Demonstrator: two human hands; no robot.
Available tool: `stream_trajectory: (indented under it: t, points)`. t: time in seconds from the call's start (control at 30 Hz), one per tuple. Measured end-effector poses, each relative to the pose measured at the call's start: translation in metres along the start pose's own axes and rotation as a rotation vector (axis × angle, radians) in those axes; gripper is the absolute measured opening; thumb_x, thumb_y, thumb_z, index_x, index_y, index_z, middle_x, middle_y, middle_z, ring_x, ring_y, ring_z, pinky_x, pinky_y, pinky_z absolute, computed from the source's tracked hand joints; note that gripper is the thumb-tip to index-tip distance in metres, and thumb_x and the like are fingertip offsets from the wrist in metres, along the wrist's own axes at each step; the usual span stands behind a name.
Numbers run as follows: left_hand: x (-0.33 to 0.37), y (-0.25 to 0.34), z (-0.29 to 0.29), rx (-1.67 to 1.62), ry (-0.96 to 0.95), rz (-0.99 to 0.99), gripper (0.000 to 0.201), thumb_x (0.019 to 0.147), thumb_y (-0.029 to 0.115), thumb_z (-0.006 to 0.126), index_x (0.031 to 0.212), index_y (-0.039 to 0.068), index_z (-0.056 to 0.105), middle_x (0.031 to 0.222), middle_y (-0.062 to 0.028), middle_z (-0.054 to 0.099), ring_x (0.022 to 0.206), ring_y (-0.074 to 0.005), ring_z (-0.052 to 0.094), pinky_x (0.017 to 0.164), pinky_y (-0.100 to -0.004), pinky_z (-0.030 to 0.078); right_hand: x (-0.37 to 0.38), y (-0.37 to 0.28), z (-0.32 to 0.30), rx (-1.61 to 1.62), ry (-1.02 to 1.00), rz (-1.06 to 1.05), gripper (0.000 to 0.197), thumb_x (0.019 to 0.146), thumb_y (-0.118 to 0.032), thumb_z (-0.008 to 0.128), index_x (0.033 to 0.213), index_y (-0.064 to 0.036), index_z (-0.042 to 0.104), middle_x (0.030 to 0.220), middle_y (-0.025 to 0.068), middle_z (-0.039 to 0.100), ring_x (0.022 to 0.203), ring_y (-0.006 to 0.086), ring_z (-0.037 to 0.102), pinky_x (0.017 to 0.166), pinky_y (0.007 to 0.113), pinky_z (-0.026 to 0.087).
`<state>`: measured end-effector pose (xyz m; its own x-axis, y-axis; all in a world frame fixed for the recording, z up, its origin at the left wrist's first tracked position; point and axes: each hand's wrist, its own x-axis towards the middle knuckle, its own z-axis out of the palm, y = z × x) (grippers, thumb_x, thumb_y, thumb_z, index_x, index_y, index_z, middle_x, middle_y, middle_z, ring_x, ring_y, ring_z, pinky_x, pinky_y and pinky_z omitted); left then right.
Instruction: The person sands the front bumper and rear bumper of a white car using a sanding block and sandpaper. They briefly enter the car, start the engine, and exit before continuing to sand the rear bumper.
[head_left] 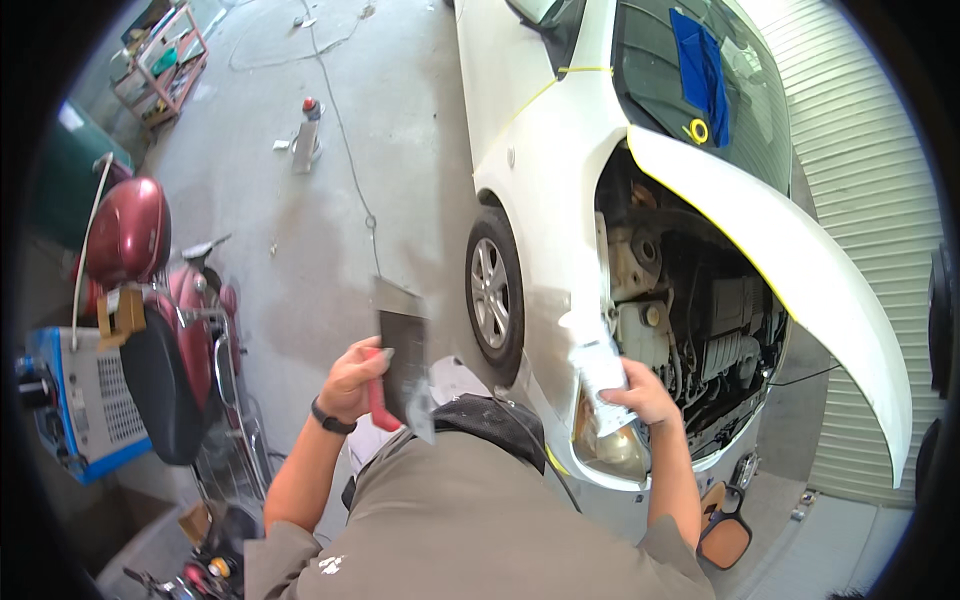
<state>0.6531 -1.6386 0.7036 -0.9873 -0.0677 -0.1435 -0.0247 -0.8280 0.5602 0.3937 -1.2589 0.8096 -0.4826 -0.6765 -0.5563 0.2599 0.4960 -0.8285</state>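
My left hand (350,383) is closed around a red handle-like piece (379,398) at the edge of a flat dark grey board (404,355). The board has a pale rim and is slightly blurred. Whether the red piece is part of the board, I cannot tell. In my right hand (648,395) is a white, soft-looking tube or packet (597,365), smeared by motion. It is over the front corner of a white car (550,240), just above the headlight (612,452). Beside it lies the engine bay (700,320), with the white hood (790,230) raised and yellow tape along its edge.
A red motor scooter (190,330) and a blue-and-grey machine (85,400) stand at the left. A cable (345,130) runs over the floor past a red-topped tool (307,130). A blue sheet (698,65) and yellow tape roll (697,130) rest on the windshield.
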Motion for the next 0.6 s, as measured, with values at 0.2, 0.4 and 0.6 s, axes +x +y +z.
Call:
stream_trajectory:
  t: [0.2, 0.4, 0.6]
  points:
    - [0.124, 0.146, 0.014, 0.406, -0.386, 0.014, 0.017, 0.083, 0.009, 0.065, 0.087, -0.005, 0.073, 0.156, -0.0319, 0.037, 0.153, -0.0466, 0.023, 0.118, -0.0606, 0.025, 0.148, -0.121, 0.106, 0.225, -0.665, 0.157, 0.058, 0.094, -0.021, 0.073, 0.142, 0.0029, 0.049, 0.118, 0.0073, 0.067, 0.106, 0.0138, 0.064, 0.088, 0.03, 0.053]
    - [0.201, 0.239, -0.057, 0.157, -0.236, 0.086, 0.006, 0.088, 0.011, 0.069, 0.088, 0.008, 0.064, 0.133, -0.015, 0.044, 0.137, -0.0391, 0.042, 0.107, -0.0547, 0.043, 0.33, -0.19, 0.131, 0.524, -0.908, 0.148, 0.069, 0.094, -0.021, 0.074, 0.146, 0.0051, 0.038, 0.117, 0.0173, 0.065, 0.114, 0.0266, 0.067, 0.093, 0.046, 0.061]
    - [0.294, 0.372, -0.104, 0.162, 0.029, 0.304, 0.026, 0.086, 0.022, 0.08, 0.096, 0.0, 0.07, 0.124, -0.0083, 0.043, 0.129, -0.032, 0.042, 0.104, -0.0427, 0.043, 0.511, -0.332, 0.127, -0.296, -0.706, -0.366, 0.055, 0.082, -0.031, 0.073, 0.124, 0.0006, 0.056, 0.106, 0.0169, 0.067, 0.093, 0.0295, 0.067, 0.084, 0.041, 0.053]
